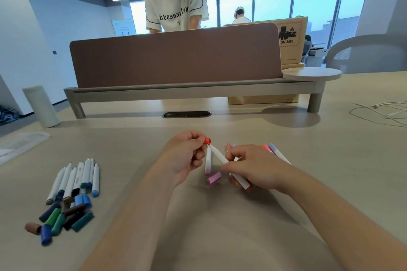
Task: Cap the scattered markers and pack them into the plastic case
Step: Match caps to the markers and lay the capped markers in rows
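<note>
Cardboard box (290,37) label reads "UN 3481"; left hand (185,156) pinches red cap (207,140)

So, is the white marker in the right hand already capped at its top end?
Not yet. The left hand holds the red cap just beside the white marker's bare tip.

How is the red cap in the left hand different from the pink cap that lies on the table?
The red cap is pinched by the left hand above the table, right at the tip of the marker that the right hand holds; the pink cap lies loose on the table, touched by no hand. The red cap is mostly hidden by fingers; the pink cap shows whole. Both are off their markers.
</note>
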A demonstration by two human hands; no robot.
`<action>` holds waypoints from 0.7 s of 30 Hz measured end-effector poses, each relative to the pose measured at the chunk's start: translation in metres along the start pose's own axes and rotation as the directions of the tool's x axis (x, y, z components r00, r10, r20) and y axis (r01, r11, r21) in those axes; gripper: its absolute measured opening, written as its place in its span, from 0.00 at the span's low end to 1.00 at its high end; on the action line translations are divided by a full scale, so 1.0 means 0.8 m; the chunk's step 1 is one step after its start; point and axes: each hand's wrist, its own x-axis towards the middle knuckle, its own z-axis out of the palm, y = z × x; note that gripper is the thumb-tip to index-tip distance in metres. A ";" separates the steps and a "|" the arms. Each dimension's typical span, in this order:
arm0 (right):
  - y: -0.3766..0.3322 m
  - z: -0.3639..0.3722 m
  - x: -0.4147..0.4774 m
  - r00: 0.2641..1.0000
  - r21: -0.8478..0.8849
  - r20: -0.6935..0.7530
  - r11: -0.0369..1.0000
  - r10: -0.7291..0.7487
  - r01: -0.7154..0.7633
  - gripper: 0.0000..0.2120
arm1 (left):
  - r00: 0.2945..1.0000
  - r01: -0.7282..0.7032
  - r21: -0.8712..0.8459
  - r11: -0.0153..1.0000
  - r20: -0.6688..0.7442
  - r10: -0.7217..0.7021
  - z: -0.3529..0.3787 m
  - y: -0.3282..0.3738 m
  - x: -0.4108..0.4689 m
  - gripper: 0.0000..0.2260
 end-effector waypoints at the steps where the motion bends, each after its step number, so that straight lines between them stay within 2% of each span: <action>1: 0.000 0.000 0.000 1.000 -0.003 -0.004 1.000 -0.003 0.003 0.07 | 1.000 -0.002 0.001 1.000 0.002 0.002 0.000 0.000 0.000 0.07; 9: 0.004 -0.002 0.002 1.000 0.047 0.010 0.999 0.018 -0.018 0.05 | 1.000 -0.031 0.001 1.000 -0.003 0.031 -0.002 0.001 0.002 0.08; 14: 0.001 -0.002 0.001 1.000 -0.024 -0.003 1.000 -0.003 0.003 0.06 | 0.998 -0.063 0.225 0.972 0.017 0.061 0.003 -0.001 0.000 0.06; 18: 0.000 -0.005 0.000 1.000 -0.027 -0.004 1.000 -0.014 0.014 0.05 | 0.994 -0.100 0.270 0.958 -0.022 0.110 0.010 -0.001 0.000 0.01; 21: 0.002 -0.005 0.003 0.999 -0.027 -0.036 0.999 -0.022 0.021 0.08 | 0.980 -0.153 0.349 0.924 -0.068 0.187 0.016 -0.003 -0.001 0.03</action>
